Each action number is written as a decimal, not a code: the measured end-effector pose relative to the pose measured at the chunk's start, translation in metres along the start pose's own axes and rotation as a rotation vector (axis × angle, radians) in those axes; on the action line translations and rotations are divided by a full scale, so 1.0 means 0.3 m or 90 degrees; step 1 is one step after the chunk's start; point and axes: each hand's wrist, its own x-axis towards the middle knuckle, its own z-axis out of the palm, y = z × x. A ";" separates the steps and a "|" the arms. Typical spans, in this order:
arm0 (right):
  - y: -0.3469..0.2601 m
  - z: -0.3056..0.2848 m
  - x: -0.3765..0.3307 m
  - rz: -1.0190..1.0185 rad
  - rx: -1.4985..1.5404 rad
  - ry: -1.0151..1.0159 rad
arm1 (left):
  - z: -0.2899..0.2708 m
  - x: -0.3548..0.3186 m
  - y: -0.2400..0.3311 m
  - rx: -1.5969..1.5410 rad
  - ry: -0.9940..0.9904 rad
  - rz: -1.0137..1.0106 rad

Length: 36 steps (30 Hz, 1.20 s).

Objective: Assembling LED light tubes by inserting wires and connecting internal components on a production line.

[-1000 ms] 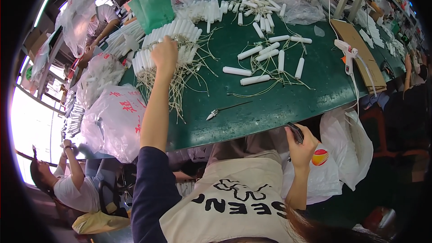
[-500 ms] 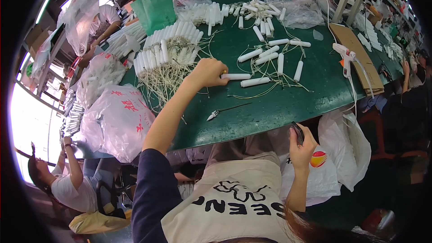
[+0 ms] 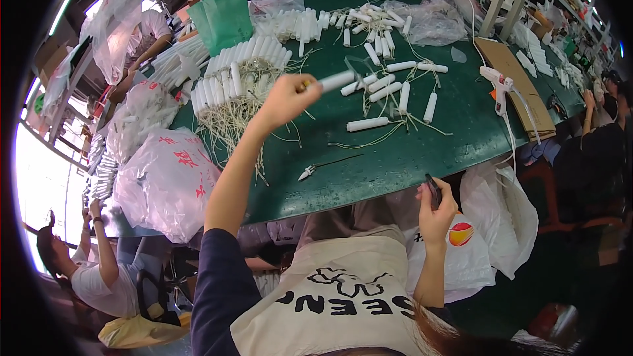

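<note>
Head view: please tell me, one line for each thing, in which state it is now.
left hand: raised over the table, shut on a white tube
white tube: held at one end, off the table
right hand: at the table edge, holding a small dark object
small dark object: upright in the fingers
pointed tool: lying flat, untouched
glue gun: resting on the table, cord attached
green bag: standing upright
</note>
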 end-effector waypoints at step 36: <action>-0.022 0.062 0.115 0.107 0.154 -0.039 | 0.000 -0.064 0.174 -0.043 -0.092 -0.046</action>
